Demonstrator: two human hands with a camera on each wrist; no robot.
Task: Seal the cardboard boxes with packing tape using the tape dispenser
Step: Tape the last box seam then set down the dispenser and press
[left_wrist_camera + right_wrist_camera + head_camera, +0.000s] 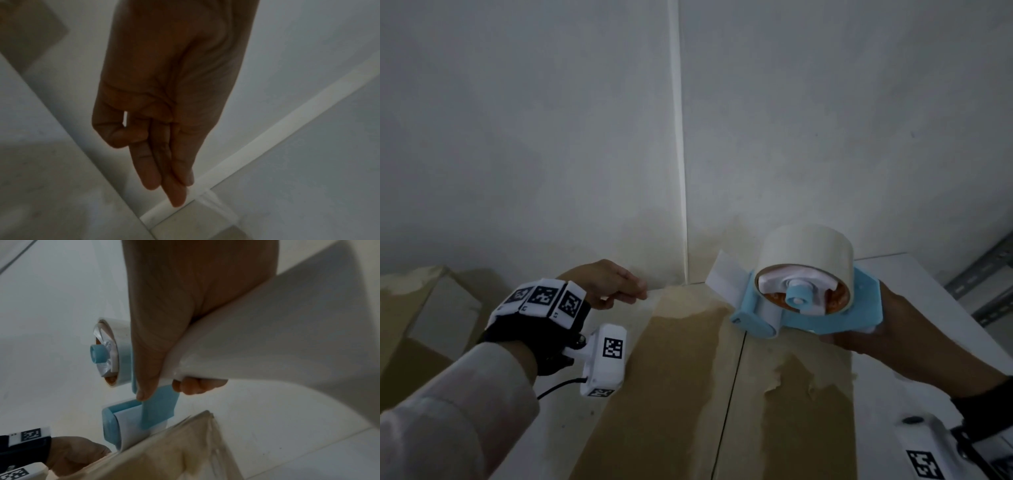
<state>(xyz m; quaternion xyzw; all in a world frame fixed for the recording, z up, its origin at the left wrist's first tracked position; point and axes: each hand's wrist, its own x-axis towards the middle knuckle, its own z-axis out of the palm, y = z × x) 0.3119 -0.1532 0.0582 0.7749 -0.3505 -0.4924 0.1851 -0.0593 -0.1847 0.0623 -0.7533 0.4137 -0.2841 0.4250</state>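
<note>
A brown cardboard box fills the lower middle of the head view, flaps down, with the dark centre seam running toward me. My left hand rests at the box's far edge, fingers mostly straight, holding nothing. My right hand grips the white handle of the blue tape dispenser, held just above the far end of the seam. The pale tape roll sits on it, and a loose tape end sticks out to the left. The box edge lies under the dispenser's front.
A second cardboard box stands at the left. A white wall corner rises right behind the box. A white surface lies to the right, with grey metal shelving beyond it.
</note>
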